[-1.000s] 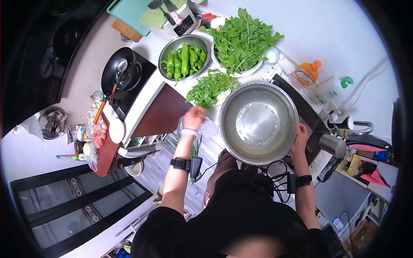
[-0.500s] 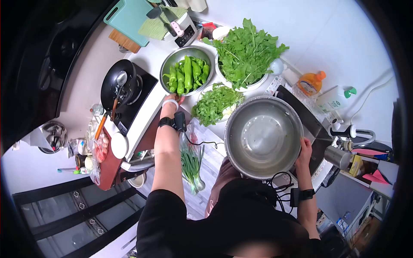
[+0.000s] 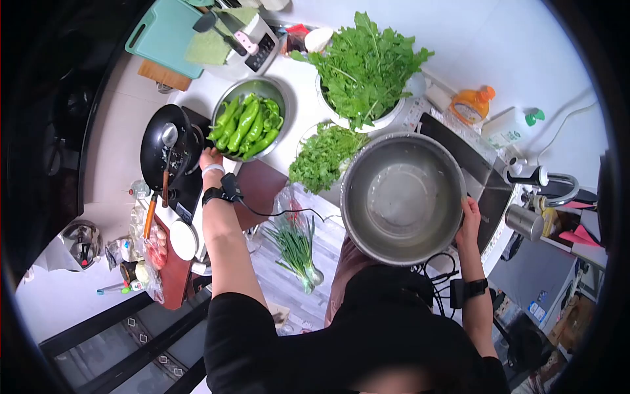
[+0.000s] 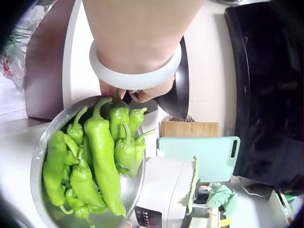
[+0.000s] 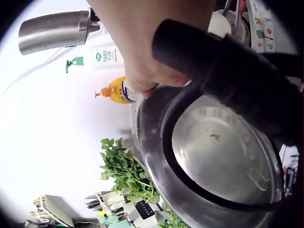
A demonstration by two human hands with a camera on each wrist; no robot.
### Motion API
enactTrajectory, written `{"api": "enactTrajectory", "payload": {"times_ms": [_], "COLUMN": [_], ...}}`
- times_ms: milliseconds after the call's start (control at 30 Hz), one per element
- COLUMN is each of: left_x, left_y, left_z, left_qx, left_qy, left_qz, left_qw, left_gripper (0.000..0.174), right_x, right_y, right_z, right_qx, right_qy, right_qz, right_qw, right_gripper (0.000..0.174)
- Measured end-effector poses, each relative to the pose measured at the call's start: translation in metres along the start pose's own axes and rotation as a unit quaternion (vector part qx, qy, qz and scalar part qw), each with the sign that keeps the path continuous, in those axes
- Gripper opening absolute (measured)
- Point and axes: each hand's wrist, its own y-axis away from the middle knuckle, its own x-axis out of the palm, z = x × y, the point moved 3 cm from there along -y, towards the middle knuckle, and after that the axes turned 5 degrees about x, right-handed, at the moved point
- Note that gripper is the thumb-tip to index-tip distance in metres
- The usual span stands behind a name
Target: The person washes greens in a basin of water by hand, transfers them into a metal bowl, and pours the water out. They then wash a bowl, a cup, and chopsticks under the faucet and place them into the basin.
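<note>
My left hand point(image 3: 210, 159) grips the near edge of a steel bowl point(image 3: 279, 100) filled with long green peppers point(image 3: 244, 128). The bowl tilts toward me at the counter's edge beside the stove. In the left wrist view the peppers point(image 4: 102, 156) lie below the hand point(image 4: 137, 92), whose fingertips are partly hidden behind the rim. My right hand point(image 3: 469, 220) holds the right rim of a large metal basin point(image 3: 357, 184), which overlaps the sink's left side. A small green scrap point(image 5: 215, 137) shows inside the basin in the right wrist view.
Leafy greens point(image 3: 371, 72) fill a white bowl behind the basin, with a plate of chopped greens point(image 3: 321, 157) to its left. A black wok point(image 3: 154, 141) with a ladle sits on the stove. Spring onions point(image 3: 295, 253) lie on the floor. Soap bottles point(image 3: 472, 105) stand behind the sink point(image 3: 489, 190).
My left hand has reached from above the floor to the pepper bowl, taken its rim and drawn it left toward the stove, tilting it. The right hand stays on the basin.
</note>
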Motion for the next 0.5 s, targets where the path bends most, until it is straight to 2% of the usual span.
{"api": "enactTrajectory", "payload": {"times_ms": [33,100,167,200,233,267,300,333,400,433,500], "left_x": [0.001,0.01,-0.006,-0.01,-0.005,-0.021,-0.016,0.0,0.043,0.052,0.049], "left_y": [0.018,0.082,0.116,0.149,0.185,0.193,0.221,0.254,0.308,0.308,0.272], "left_z": [-0.004,-0.011,0.025,0.04,0.064,0.113,0.135,0.154,0.15,0.159,0.194], "left_qx": [-0.002,0.086,0.151,0.104,0.078,0.025,-0.08,-0.25,-0.343,-0.315,-0.3], "left_qy": [0.044,0.031,-0.012,-0.041,-0.002,-0.017,-0.096,-0.013,0.034,0.059,0.128], "left_qz": [-0.019,-0.067,-0.137,-0.075,-0.09,-0.031,0.122,0.143,0.237,0.239,0.3], "left_qw": [0.999,0.994,0.979,0.991,0.993,0.999,0.985,0.958,0.908,0.917,0.896], "left_gripper": [0.029,0.031,0.023,0.015,0.015,0.009,0.01,0.02,0.025,0.017,0.012], "right_x": [0.0,-0.001,0.001,0.005,0.008,0.011,0.012,0.013,0.018,0.021,0.023], "right_y": [0.002,-0.002,-0.003,-0.002,-0.002,-0.003,-0.003,-0.002,-0.001,-0.001,-0.004], "right_z": [0.0,-0.002,-0.002,-0.001,-0.001,-0.001,-0.001,-0.002,-0.006,-0.009,-0.022], "right_qx": [-0.005,-0.007,-0.012,-0.009,-0.006,-0.007,-0.002,0.003,0.007,0.01,0.018], "right_qy": [-0.004,-0.002,-0.006,0.0,0.004,0.003,-0.002,-0.005,-0.015,-0.026,-0.041], "right_qz": [-0.007,-0.002,0.004,0.005,0.006,0.004,0.005,0.006,0.007,0.012,0.007], "right_qw": [1.0,1.0,1.0,1.0,1.0,1.0,1.0,1.0,1.0,1.0,0.999], "right_gripper": [0.007,0.007,0.007,0.007,0.007,0.007,0.007,0.007,0.007,0.007,0.007]}}
